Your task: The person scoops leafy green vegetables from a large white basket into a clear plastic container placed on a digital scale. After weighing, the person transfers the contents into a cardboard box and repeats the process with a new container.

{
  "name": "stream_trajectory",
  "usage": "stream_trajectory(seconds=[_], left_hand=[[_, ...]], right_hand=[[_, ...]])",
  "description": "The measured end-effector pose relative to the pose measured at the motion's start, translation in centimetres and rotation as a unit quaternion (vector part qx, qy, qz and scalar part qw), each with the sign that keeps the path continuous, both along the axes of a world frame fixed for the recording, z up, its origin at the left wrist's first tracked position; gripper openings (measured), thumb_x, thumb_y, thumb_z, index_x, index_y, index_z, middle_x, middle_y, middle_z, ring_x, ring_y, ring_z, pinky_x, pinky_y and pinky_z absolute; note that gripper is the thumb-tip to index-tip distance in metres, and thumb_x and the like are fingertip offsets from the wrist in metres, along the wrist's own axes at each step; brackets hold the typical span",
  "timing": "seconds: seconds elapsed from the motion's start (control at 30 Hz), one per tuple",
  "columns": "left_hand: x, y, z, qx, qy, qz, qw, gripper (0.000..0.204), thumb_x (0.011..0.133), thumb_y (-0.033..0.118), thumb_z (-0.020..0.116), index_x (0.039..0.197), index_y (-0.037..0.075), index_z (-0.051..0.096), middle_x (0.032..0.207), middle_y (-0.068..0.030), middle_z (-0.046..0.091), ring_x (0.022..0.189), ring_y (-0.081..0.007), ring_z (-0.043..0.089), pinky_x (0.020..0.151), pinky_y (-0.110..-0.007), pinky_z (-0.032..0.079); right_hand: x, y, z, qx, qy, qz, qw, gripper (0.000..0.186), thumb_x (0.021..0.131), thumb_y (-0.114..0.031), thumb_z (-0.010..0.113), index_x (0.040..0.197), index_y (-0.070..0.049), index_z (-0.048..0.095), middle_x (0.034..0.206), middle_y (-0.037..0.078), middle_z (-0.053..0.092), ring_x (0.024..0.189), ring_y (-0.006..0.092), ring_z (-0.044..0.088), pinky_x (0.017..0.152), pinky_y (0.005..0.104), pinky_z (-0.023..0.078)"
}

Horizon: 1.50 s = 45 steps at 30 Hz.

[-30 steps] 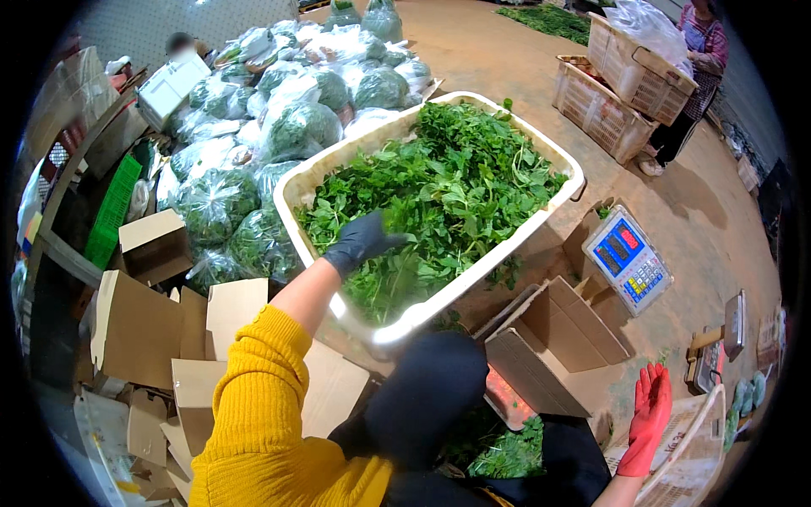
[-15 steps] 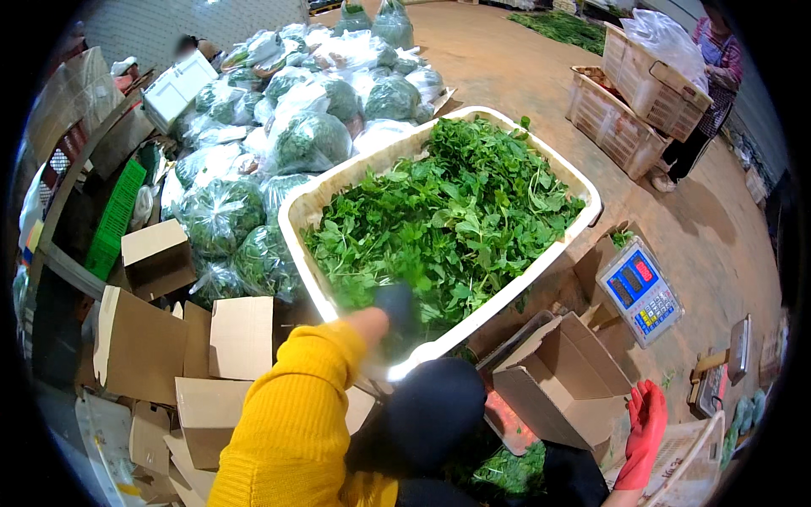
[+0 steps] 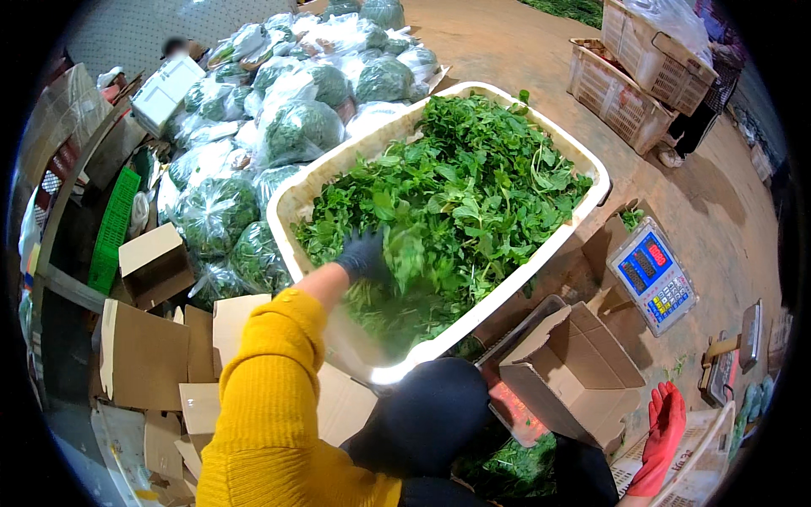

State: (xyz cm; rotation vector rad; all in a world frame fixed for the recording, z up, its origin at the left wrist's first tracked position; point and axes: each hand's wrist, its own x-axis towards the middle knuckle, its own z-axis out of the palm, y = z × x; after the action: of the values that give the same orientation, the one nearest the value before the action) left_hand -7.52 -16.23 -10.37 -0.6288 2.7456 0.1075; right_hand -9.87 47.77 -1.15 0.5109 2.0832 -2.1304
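Observation:
My left hand [image 3: 363, 255], in a black glove below a yellow knit sleeve, reaches into a large white plastic tub [image 3: 596, 190] heaped with leafy green stems [image 3: 456, 186]. Its fingers look spread among the leaves, with blurred greens beside them. My right hand [image 3: 663, 422], in a red rubber glove, hangs at lower right with loosely curved, separated fingers, holding nothing, beside a white slatted crate [image 3: 710, 439]. An open cardboard box [image 3: 574, 372] and a digital price scale [image 3: 655, 275] stand right of the tub. More greens [image 3: 507, 473] lie low between dark-clad legs.
Bagged greens [image 3: 300, 131] are piled behind the tub, cardboard boxes [image 3: 144, 351] crowd the left by a green crate [image 3: 114, 228]. Stacked crates [image 3: 612, 97] and a person [image 3: 714, 89] are at back right. Another scale [image 3: 748, 334] stands far right; another person [image 3: 177, 51] is behind the pile.
My left hand went down and right in the tub, then back up and left, stirring the leaves into a blur. My right hand stays low at the right. The view has shifted slightly.

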Motion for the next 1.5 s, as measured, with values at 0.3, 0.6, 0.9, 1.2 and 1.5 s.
stream_trajectory(seconds=[0.3, 0.6, 0.9, 1.2, 1.5], left_hand=[[-0.7, 4.4, -5.3, -0.109, -0.06, -0.076, 0.989, 0.082, 0.058, 0.045, 0.071, 0.122, 0.001, 0.044, 0.117, -0.0225, 0.05, 0.111, -0.0387, 0.045, 0.097, -0.047, 0.03], [-0.9, 0.4, -1.7, 0.019, 0.018, -0.051, 0.998, 0.04, 0.059, 0.035, 0.072, 0.084, 0.005, 0.067, 0.085, -0.0171, 0.064, 0.078, -0.0305, 0.064, 0.071, -0.038, 0.051], [2.2, -6.0, 13.0, 0.302, 0.251, 0.022, 0.919, 0.039, 0.074, 0.02, 0.066, 0.104, -0.002, 0.057, 0.102, -0.0097, 0.061, 0.089, -0.0163, 0.054, 0.08, -0.031, 0.043], [5.4, -9.4, 11.1, 0.671, 0.429, 0.079, 0.599, 0.035, 0.08, 0.022, 0.058, 0.108, 0.001, 0.058, 0.1, -0.0126, 0.061, 0.087, -0.0203, 0.055, 0.076, -0.032, 0.043], [-1.0, -0.1, 9.5, 0.806, 0.33, 0.022, 0.49, 0.035, 0.08, 0.021, 0.058, 0.108, 0.001, 0.058, 0.099, -0.0126, 0.061, 0.086, -0.0206, 0.056, 0.076, -0.033, 0.043]], right_hand=[[-0.9, -1.1, 0.2, 0.078, -0.021, 0.026, 0.996, 0.043, 0.088, -0.037, 0.051, 0.121, -0.008, 0.047, 0.119, 0.008, 0.053, 0.103, 0.0176, 0.053, 0.091, 0.031, 0.037], [-0.6, -4.1, 2.6, 0.076, -0.002, 0.043, 0.996, 0.035, 0.089, -0.032, 0.05, 0.114, -0.008, 0.052, 0.108, 0.007, 0.059, 0.093, 0.0144, 0.057, 0.081, 0.0271, 0.041], [0.3, -11.7, 6.2, -0.043, 0.008, 0.102, 0.994, 0.029, 0.09, -0.022, 0.05, 0.107, 0.001, 0.053, 0.1, 0.012, 0.061, 0.084, 0.0174, 0.061, 0.072, 0.0251, 0.049], [0.5, -29.3, 5.0, -0.323, -0.143, 0.398, 0.847, 0.049, 0.09, -0.037, 0.047, 0.116, 0.004, 0.046, 0.112, 0.022, 0.055, 0.103, 0.029, 0.056, 0.088, 0.0366, 0.045], [-2.7, -39.3, 2.7, -0.443, -0.091, 0.395, 0.8, 0.106, 0.062, -0.079, 0.046, 0.138, -0.01, 0.021, 0.137, 0.017, 0.029, 0.123, 0.0334, 0.034, 0.098, 0.0504, 0.033]])
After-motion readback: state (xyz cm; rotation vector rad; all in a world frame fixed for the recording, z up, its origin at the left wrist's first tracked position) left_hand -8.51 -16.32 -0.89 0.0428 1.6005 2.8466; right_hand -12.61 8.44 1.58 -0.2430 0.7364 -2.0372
